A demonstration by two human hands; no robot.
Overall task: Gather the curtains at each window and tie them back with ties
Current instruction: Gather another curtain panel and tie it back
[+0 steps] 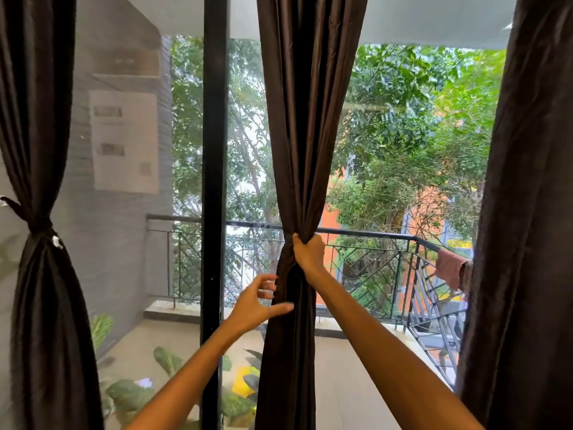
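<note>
Landmark: black window frame post (214, 181).

Middle curtain (305, 135), dark brown, hangs just right of the post. Long axis vertical; fabric drawn to a narrow waist at about balcony railing (372, 235) height.

Right hand (309, 254): fist clenched around the waist, bundle gripped from its right side.

Left hand (252, 304): fingers spread and loosely curved, holding nothing. It sits between the post and the curtain, just below the right hand; fingertips at or touching the curtain's left edge, contact unclear.

Left curtain (40, 150), well left of the post, already cinched with a tie (38, 225). Right curtain (527, 212), far right of the post, hangs loose.

No tie visible at the middle curtain or in either hand.

Judgement: gathering nearly done here. The free left hand is the nearer one to wrap a tie across the vertical bundle.
</note>
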